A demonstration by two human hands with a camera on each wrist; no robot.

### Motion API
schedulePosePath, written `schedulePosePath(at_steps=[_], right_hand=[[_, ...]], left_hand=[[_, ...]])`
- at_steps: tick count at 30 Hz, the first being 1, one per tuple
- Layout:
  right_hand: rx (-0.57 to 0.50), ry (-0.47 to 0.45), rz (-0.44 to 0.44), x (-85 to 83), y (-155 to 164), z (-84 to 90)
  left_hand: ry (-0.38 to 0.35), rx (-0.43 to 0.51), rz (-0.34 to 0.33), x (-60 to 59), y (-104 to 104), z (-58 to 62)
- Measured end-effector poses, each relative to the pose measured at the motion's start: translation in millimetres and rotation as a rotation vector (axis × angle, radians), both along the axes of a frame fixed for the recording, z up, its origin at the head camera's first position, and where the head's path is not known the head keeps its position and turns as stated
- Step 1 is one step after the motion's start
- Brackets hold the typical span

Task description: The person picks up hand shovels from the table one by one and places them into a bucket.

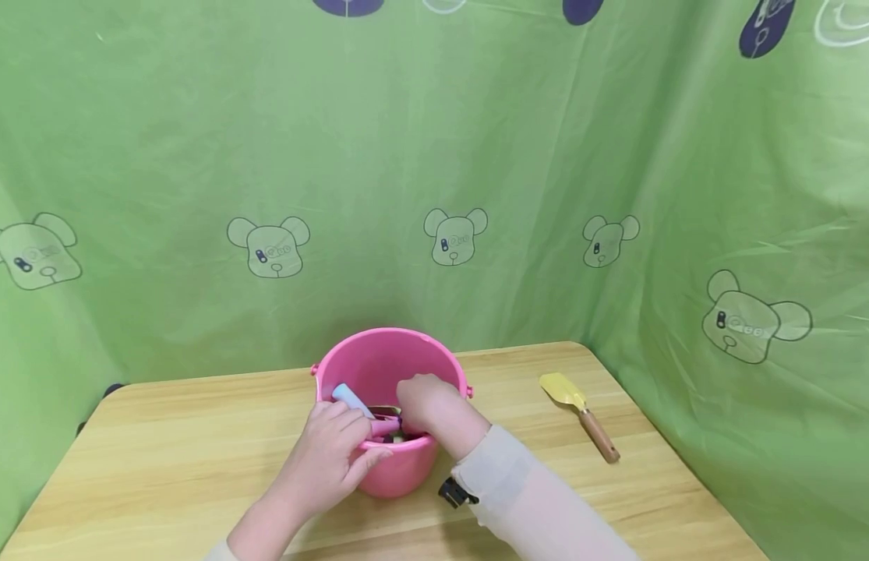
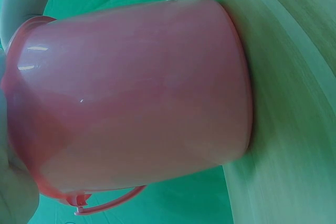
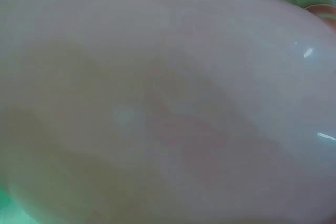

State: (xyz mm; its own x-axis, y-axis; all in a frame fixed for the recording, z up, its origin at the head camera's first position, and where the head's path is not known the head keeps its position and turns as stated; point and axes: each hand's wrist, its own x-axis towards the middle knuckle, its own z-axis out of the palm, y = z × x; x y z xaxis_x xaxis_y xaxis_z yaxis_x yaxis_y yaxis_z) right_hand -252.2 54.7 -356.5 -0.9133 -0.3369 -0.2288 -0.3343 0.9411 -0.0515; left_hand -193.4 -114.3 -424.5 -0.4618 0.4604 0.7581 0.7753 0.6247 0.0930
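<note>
A pink bucket (image 1: 399,474) stands upright on the table and fills much of both wrist views. My left hand (image 1: 330,446) grips its near left rim, fingers over the edge and thumb along the outside. The right hand (image 1: 434,409) reaches down inside; its fingertips are hidden among the contents, so whether it holds anything does not show. Within the bucket a light blue handle (image 1: 350,397) leans up at the left, and a pink-purple handle (image 1: 385,427) lies by the left fingers. Other pieces deeper down are mostly covered.
On the right of the wooden table (image 1: 174,460) lies a small trowel (image 1: 594,428) with a yellow blade and a wooden handle. Green printed curtains (image 1: 364,171) hang behind and at both sides. A black clip-like piece (image 1: 457,492) sits under the right wrist.
</note>
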Motion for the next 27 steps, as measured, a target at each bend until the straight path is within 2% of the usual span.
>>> schedulePosePath(at_steps=[10, 18, 27], right_hand=[[-0.013, 0.113, 0.004, 2.6, 0.2, 6.0], [-0.003, 0.164, 0.029, 5.0, 1.1, 15.2], [-0.027, 0.151, 0.029, 11.3, 5.7, 27.9]], left_hand=[[0.01, 0.002, 0.003, 0.4, 0.3, 0.3], [0.009, 0.003, 0.007, 0.4, 0.4, -0.3], [0.0, 0.007, 0.002, 0.2, 0.0, -0.2]])
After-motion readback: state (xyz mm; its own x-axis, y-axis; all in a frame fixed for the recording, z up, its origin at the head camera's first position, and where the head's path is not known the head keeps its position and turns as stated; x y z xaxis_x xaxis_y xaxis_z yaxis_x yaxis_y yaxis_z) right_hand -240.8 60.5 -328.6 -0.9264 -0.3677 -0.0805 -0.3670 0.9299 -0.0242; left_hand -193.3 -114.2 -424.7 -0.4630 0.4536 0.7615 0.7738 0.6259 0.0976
